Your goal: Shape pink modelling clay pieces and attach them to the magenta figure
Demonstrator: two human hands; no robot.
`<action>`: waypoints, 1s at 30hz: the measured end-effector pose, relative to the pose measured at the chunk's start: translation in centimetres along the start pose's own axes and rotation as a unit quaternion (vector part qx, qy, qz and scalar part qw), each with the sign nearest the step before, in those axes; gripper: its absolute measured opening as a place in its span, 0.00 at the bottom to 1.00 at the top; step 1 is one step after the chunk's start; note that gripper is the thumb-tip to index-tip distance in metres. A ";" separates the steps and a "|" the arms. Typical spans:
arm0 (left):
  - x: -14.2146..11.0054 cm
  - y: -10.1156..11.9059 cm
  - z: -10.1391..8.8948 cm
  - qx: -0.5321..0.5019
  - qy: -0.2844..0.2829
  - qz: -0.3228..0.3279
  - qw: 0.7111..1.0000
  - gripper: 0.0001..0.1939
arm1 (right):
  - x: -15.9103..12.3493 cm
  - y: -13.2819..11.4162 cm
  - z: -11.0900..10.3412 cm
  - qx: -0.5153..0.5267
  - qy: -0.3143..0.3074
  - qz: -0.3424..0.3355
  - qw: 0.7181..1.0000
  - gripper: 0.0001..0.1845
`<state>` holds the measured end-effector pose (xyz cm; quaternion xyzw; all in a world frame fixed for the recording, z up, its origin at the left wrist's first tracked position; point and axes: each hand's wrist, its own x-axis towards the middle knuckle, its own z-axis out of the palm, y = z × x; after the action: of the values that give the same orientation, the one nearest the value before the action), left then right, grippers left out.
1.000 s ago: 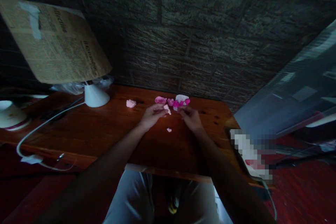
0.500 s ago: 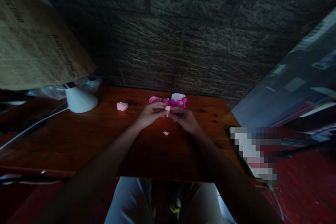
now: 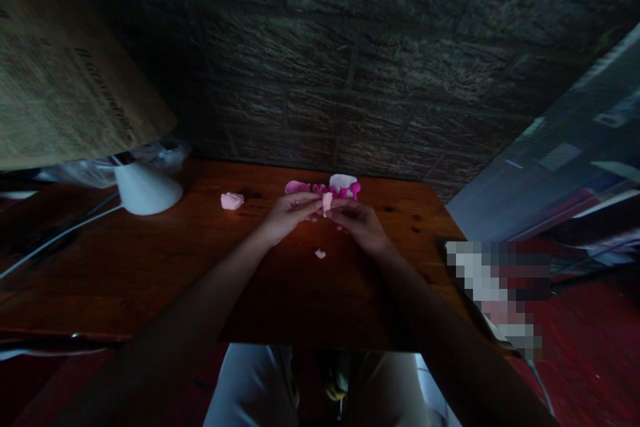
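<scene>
Between the fingertips of both hands is a small soft pale pink piece [image 3: 327, 203], which looks like modelling clay. My left hand [image 3: 293, 215] pinches it from the left, and my right hand [image 3: 361, 222] grips it from the right. Beneath them, a smaller pink scrap [image 3: 320, 253] lies on the wooden table [image 3: 280, 300]. A larger pale pink lump [image 3: 232, 201] rests to the left of my hands. Just behind the fingers are bright pink shapes [image 3: 298, 187] and a whitish flat piece [image 3: 343, 182], partly hidden.
At the left stands a lamp with a white cone base [image 3: 145, 187] and a printed paper shade [image 3: 75, 80]; its cable crosses the table. A dark brick wall [image 3: 320, 60] rises behind. A blurred-out flat item [image 3: 493, 300] lies on the table's right edge.
Both hands have shifted slightly, and the pink piece between the fingers now stands more upright and looks longer. The view has moved a little.
</scene>
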<state>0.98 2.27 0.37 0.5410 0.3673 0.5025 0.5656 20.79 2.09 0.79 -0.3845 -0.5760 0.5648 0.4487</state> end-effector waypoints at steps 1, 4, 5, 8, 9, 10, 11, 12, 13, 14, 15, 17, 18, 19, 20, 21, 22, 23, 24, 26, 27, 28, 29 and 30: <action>0.0 0.0 0.0 -0.007 0.000 -0.003 1.000 0.18 | -0.1 -0.2 0.1 0.007 0.000 0.008 1.000 0.18; -0.1 0.0 0.1 -0.019 -0.007 -0.006 1.000 0.17 | -0.3 -0.5 0.3 0.025 0.000 0.025 0.999 0.18; -0.1 0.0 0.1 -0.019 -0.009 -0.006 1.000 0.17 | -0.3 -0.5 0.3 0.028 0.000 0.028 0.999 0.19; -0.1 0.1 0.0 -0.026 -0.015 -0.013 0.999 0.17 | -0.3 -0.4 0.3 0.038 -0.004 0.036 0.999 0.19; -0.2 0.0 0.0 -0.029 -0.016 -0.018 0.999 0.17 | -0.3 -0.4 0.3 0.041 -0.007 0.037 0.998 0.19; -0.2 0.0 0.0 -0.033 -0.015 -0.022 0.999 0.17 | -0.3 -0.4 0.4 0.045 -0.010 0.037 0.998 0.19; -0.2 0.0 0.0 -0.037 -0.013 -0.024 0.999 0.17 | -0.3 -0.4 0.4 0.048 -0.013 0.037 0.998 0.19; -0.1 0.0 0.0 -0.042 -0.012 -0.025 0.999 0.17 | -0.3 -0.4 0.5 0.052 -0.015 0.037 0.998 0.20; -0.1 0.0 0.0 -0.048 -0.011 -0.024 0.998 0.18 | -0.3 -0.4 0.5 0.056 -0.017 0.037 0.998 0.20; -0.1 0.0 0.1 -0.055 -0.010 -0.023 0.998 0.18 | -0.3 -0.4 0.5 0.059 -0.019 0.037 0.997 0.20; -0.1 0.0 0.1 -0.062 -0.010 -0.024 0.998 0.18 | -0.3 -0.4 0.5 0.062 -0.020 0.036 0.997 0.20; -0.2 0.1 0.2 -0.075 -0.011 -0.034 0.997 0.18 | -0.2 -0.3 0.5 0.063 -0.019 0.034 0.997 0.20; -0.2 0.1 0.2 -0.081 -0.011 -0.042 0.996 0.18 | -0.2 -0.3 0.5 0.063 -0.016 0.032 0.997 0.20; -0.2 0.2 0.2 -0.088 -0.011 -0.050 0.995 0.18 | -0.2 -0.2 0.5 0.063 -0.013 0.030 0.998 0.21; -0.2 0.3 0.2 -0.094 -0.012 -0.058 0.994 0.18 | -0.1 -0.2 0.4 0.063 -0.009 0.028 0.998 0.21; -0.3 0.4 0.2 -0.100 -0.013 -0.064 0.993 0.18 | -0.1 -0.1 0.4 0.065 -0.006 0.027 0.998 0.22; -0.3 0.5 0.2 -0.105 -0.013 -0.069 0.992 0.18 | -0.1 -0.1 0.5 0.068 -0.005 0.026 0.997 0.22; -0.3 0.5 0.2 -0.110 -0.012 -0.071 0.991 0.18 | -0.1 -0.1 0.5 0.071 -0.004 0.025 0.997 0.21; -0.4 0.5 0.2 -0.114 -0.010 -0.072 0.991 0.17 | -0.1 -0.1 0.5 0.075 -0.005 0.025 0.997 0.21; -0.4 0.4 0.3 -0.119 -0.005 -0.071 0.990 0.17 | -0.2 -0.2 0.6 0.081 -0.009 0.027 0.996 0.22; -0.4 0.3 0.3 -0.121 -0.002 -0.068 0.990 0.17 | -0.2 -0.2 0.6 0.082 -0.011 0.028 0.996 0.22; -0.4 0.2 0.3 -0.120 0.000 -0.065 0.991 0.17 | -0.2 -0.2 0.7 0.082 -0.012 0.028 0.996 0.22; -0.3 0.1 0.3 -0.117 0.002 -0.062 0.991 0.17 | -0.2 -0.2 0.7 0.080 -0.011 0.027 0.996 0.22; -0.4 0.0 0.4 -0.112 0.005 -0.058 0.992 0.17 | -0.3 -0.1 0.7 0.077 -0.009 0.025 0.997 0.23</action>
<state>1.25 1.85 0.33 0.4491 0.3423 0.5093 0.6494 20.16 1.61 0.94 -0.3580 -0.5249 0.6223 0.4572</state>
